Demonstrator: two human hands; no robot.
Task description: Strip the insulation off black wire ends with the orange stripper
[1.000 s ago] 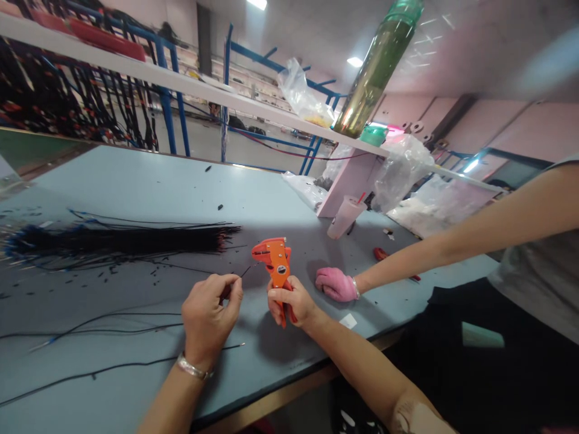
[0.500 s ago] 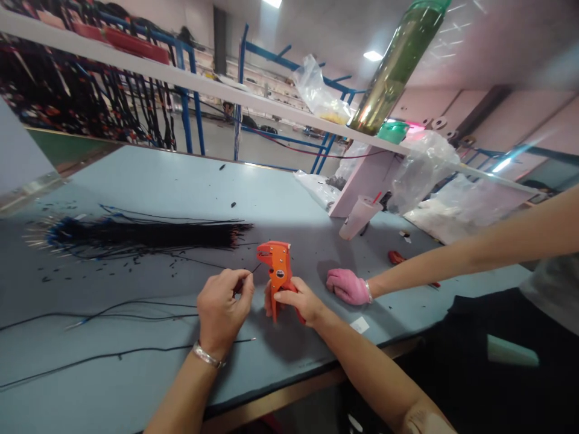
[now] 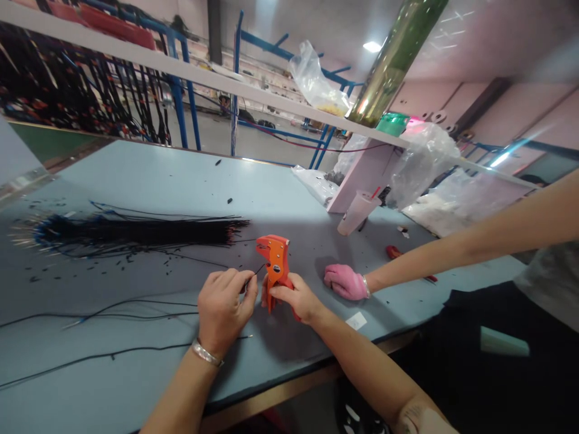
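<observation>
The orange wire stripper stands upright over the front part of the table. It is hard plastic, with a boxy head on top and handles narrowing down into the right hand. That hand's fingers are wrapped tight round the handles, closed all the way.

A thin black wire, hair-fine and stiff, reaches the left side of the head. The left hand has it pinched between thumb and fingertips, bunched shut on it. A shiny metal bangle circles that wrist.

The table is smooth, matte and pale blue-grey, peppered with tiny black scraps. A few loose wires trail long and limp across it, left of the hands. Further back lies a thick bundle of black wires, straight as a broom, with its tips pointing toward the stripper.

Just right of the stripper, a co-worker's hand in a pink glove rests on the table as a soft, wrinkled fist. Behind it a cloudy plastic cup with a red straw stands beside the slanted pink support of a white shelf. On the shelf are crinkled clear plastic bags and a tall green bottle, glossy and round.
</observation>
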